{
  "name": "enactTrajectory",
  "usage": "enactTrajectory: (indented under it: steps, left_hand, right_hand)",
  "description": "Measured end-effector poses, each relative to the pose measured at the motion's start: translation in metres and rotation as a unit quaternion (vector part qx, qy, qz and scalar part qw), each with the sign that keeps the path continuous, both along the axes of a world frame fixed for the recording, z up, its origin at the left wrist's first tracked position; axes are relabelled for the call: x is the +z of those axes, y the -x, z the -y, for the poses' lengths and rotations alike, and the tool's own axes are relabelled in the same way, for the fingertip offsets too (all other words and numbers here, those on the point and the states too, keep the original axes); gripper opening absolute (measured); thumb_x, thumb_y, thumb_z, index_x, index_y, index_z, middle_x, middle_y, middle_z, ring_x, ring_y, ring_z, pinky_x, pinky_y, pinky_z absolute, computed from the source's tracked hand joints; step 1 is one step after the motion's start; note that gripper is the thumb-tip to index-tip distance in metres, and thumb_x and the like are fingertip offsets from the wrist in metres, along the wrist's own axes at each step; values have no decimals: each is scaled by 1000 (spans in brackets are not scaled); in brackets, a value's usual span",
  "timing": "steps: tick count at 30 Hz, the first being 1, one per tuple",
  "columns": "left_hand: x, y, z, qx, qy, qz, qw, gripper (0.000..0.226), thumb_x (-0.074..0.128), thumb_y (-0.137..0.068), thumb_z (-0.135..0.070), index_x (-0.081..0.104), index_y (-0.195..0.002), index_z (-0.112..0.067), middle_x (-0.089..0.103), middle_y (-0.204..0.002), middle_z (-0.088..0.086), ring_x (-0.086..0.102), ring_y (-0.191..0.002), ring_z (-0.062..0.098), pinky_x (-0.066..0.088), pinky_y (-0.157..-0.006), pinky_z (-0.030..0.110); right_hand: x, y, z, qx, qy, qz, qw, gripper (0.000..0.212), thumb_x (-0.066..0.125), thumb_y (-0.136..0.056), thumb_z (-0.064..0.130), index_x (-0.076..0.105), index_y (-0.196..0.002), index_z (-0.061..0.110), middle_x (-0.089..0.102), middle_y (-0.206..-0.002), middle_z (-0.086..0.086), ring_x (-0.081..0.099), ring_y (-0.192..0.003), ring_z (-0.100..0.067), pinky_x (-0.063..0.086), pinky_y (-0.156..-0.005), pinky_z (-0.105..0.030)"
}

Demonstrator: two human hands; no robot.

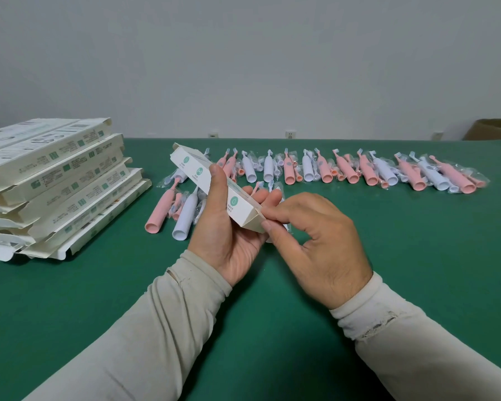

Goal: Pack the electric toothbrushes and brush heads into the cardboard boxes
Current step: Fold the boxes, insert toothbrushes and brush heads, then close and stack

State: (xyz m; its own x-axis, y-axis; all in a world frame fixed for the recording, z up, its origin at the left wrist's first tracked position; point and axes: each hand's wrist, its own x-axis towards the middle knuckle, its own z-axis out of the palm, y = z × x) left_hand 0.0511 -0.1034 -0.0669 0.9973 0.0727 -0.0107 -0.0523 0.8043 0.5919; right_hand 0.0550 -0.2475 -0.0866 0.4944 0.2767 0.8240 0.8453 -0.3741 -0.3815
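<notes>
My left hand (229,233) is gripping a long white cardboard box (214,185) above the green surface (388,256), its long axis slanting from far-left to near-right; my right hand (315,241) fingers (275,227) are pinching its near end flap, beyond which pink and white toothbrushes (344,170) are lying.

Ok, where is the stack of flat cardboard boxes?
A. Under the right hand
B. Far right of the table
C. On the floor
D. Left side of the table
D: the stack of flat boxes sits on the green table, left of the left hand.
</notes>
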Motion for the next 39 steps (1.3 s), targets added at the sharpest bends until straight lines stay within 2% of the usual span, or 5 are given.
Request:
enactTrajectory:
  steps: [17, 21, 27, 33, 39]
  left_hand:
    - [4, 5, -6, -48, -45, -16, 998, 78, 63, -68, -69, 58, -124, -15, 69, -119, 17, 71, -103, 29, 60, -72, 50]
    - [3, 7, -8, 7, -241, 0, 971, 66, 72, -65, -68, 59, -119, -31, 65, -113, 11, 73, -89, 21, 59, -67, 38]
    - [-9, 8, -28, 158, -780, 72, 601, 55, 76, -72, -60, 53, -119, -43, 64, -105, -22, 59, -94, 2, 51, -77, 29]
    - [0, 14, -30, 159, -828, 65, 534, 62, 68, -69, -71, 51, -123, -44, 58, -111, -22, 55, -100, 8, 51, -83, 38]
    - [19, 9, -20, 253, -893, 160, 337, 62, 64, -76, -64, 51, -129, -34, 64, -113, -9, 59, -98, 20, 46, -83, 38]
  right_hand:
    - [6, -6, 7, 26, -159, -197, 967, 18, 66, -91, 32, 66, -74, 27, 61, -66, 11, 51, -60, -11, 46, -58, -24]
    - [6, -10, 8, 22, -202, -224, 953, 20, 64, -94, 30, 63, -74, 27, 57, -62, 6, 48, -56, -11, 44, -54, -25]
    - [11, -17, 13, 88, -305, -314, 895, 38, 64, -81, 59, 63, -96, 24, 71, -86, 9, 58, -61, -9, 50, -56, -24]
    - [17, -24, 22, 95, -354, -372, 853, 33, 75, -85, 35, 67, -109, 14, 77, -90, -7, 67, -64, -17, 54, -57, -26]
    - [13, -17, 11, 184, -352, -461, 794, 33, 74, -88, 31, 65, -107, 6, 77, -89, -12, 69, -64, -16, 56, -56, -23]
